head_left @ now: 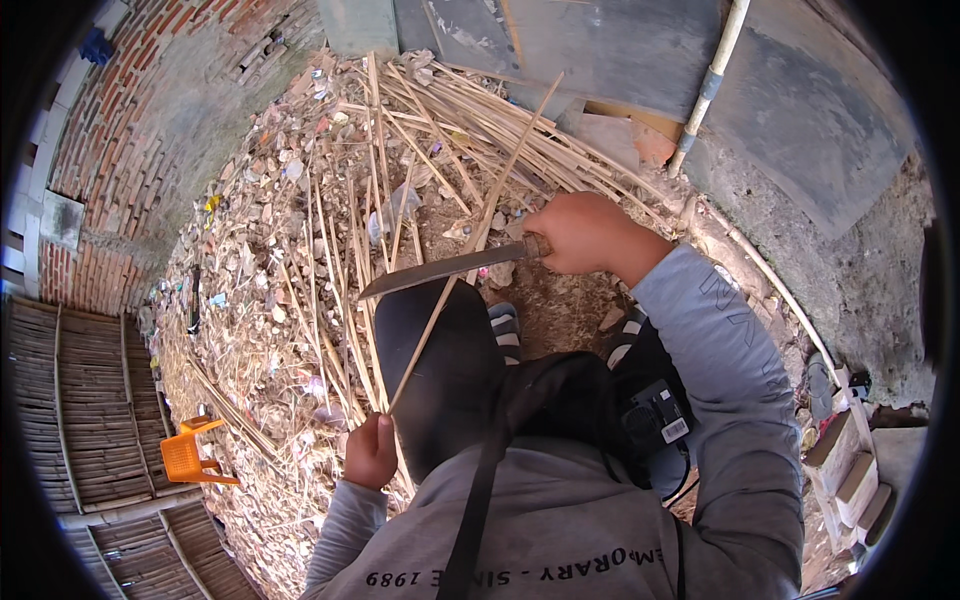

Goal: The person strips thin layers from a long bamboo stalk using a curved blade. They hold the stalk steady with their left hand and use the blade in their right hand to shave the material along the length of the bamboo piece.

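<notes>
My right hand [592, 236] is closed round the handle of a machete [430, 272], whose long dark blade points left across my dark-clothed left knee [440, 365]. Under or against the blade runs a thin pale bamboo strip [424, 340], slanting from lower left up to the far right. Its near end is pinched in my left hand [370, 455], thumb uppermost, beside my left thigh. Whether the edge bites into the strip cannot be made out.
Many loose bamboo strips [490, 118] lie on rubble-strewn ground ahead and to the left. An orange plastic chair [186, 455] stands at left near a slatted bamboo panel [90, 400]. A pole [714, 80] leans at the far right. Wooden blocks [850, 480] sit at right.
</notes>
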Action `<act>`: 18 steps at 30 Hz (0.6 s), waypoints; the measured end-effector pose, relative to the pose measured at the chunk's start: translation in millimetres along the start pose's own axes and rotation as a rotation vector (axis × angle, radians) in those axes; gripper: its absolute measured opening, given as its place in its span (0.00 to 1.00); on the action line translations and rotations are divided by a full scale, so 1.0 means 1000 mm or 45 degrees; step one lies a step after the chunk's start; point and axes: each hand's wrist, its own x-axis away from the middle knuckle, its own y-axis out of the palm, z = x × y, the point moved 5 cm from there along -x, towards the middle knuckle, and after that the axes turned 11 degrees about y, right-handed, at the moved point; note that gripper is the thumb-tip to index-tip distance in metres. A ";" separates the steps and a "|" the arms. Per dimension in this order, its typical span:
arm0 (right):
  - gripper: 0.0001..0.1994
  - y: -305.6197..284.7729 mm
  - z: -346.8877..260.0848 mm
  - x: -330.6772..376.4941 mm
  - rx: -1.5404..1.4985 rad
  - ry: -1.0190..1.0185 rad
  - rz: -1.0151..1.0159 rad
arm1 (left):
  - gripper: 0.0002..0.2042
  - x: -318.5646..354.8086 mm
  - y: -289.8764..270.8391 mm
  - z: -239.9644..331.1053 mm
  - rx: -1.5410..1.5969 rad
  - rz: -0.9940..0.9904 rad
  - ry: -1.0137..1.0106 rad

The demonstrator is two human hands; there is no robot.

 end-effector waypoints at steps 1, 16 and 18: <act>0.14 0.001 -0.006 0.001 0.000 -0.003 0.002 | 0.24 0.000 0.000 0.000 -0.001 0.003 -0.001; 0.15 0.004 -0.002 -0.006 -0.004 0.074 -0.026 | 0.20 0.001 0.000 -0.007 -0.224 0.058 0.087; 0.13 0.009 -0.009 -0.007 0.118 -0.023 -0.018 | 0.20 -0.001 0.001 -0.007 -0.260 0.072 0.078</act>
